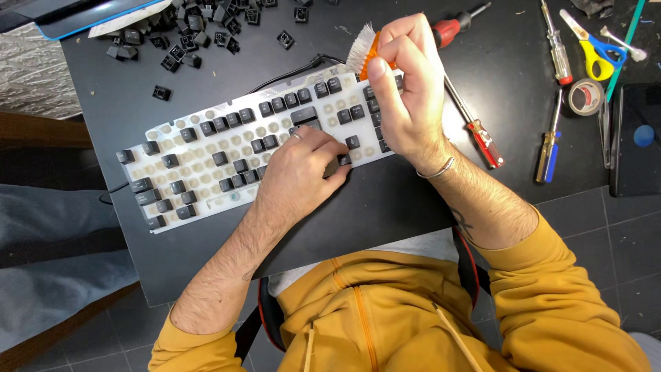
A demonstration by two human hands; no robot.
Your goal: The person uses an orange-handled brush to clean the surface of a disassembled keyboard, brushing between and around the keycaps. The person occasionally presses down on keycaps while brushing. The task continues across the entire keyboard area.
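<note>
A white keyboard [206, 148] lies tilted on the black table [385, 200], with many black keycaps gone and round sockets showing. My left hand [303, 169] rests on its lower middle, fingers pressing a black keycap [344, 159] near the front edge. My right hand [406, 89] hovers over the keyboard's right end, closed around an orange-handled brush [363, 52] whose white bristles point up and left.
Loose black keycaps [189, 31] are piled at the table's top left. Screwdrivers [475, 124], scissors [595, 48], a tape roll [585, 96] and a dark phone [637, 138] lie at the right. A black cable [289, 72] runs behind the keyboard.
</note>
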